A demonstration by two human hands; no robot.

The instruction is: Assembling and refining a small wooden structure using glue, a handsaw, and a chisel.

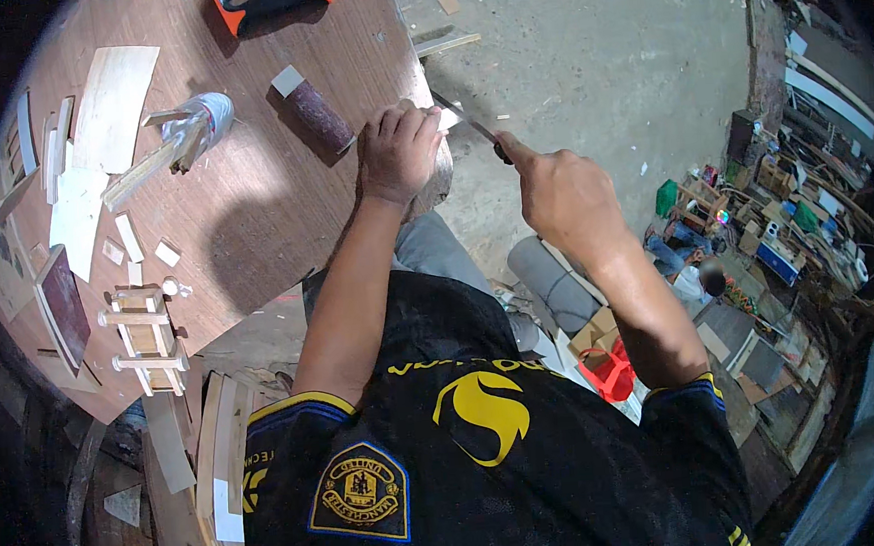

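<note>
My left hand (402, 152) is closed on a small pale piece of wood (451, 117), holding it at the right edge of the brown table (252, 194). The piece sticks out past that edge. In my right hand (575, 204) is a narrow dark-bladed hand tool (473, 125), its index finger stretched along the handle end. The blade crosses the wood's outer end; whether it is a file or a saw cannot be made out. A brown sandpaper-like block (319, 118) lies left of my left hand, with a small pale square (286, 81) at its far end.
An orange-and-black tool handle (268, 3) lies at the table's far edge. Left are wood sticks by a clear plastic wrap (209, 115), thin pale sheets (114, 103) and a small wooden frame model (148, 336). A person (692, 275) sits among clutter on the right.
</note>
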